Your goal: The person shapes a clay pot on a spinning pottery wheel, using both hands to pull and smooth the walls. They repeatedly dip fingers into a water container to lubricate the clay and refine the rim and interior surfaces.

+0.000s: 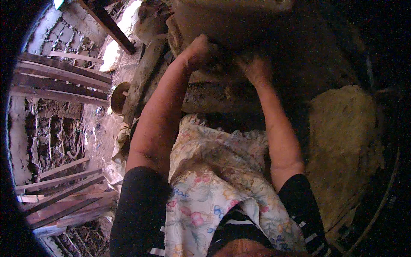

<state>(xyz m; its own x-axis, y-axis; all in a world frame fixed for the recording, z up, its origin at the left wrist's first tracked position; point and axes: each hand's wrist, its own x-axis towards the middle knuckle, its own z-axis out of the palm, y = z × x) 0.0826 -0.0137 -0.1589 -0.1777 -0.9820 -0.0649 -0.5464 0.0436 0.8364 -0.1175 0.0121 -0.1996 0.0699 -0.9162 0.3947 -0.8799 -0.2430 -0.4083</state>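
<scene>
Both my arms reach forward into deep shadow. My left hand (pixel 199 52) is closed like a fist beside a dark, lumpy mass (pixel 219 64); anything inside it is hidden. On the other side of that mass is my right hand (pixel 257 69), its fingers blurred and lost in the dark. Just in front of both hands a dirt-coated beam or ledge (pixel 222 102) runs across. Beyond them rises a large dull-brown surface (pixel 231 19), too dim to identify. A stained, floral-patterned cloth (pixel 205 188) covers my lap.
An earth-coloured sheet or sack (pixel 346 158) lies at the right. To the left are a slanting wooden post (pixel 145 73), a round brown dish-like thing (pixel 119 98), and stacked wooden planks (pixel 64 79). More loose boards (pixel 64 192) lie at the lower left.
</scene>
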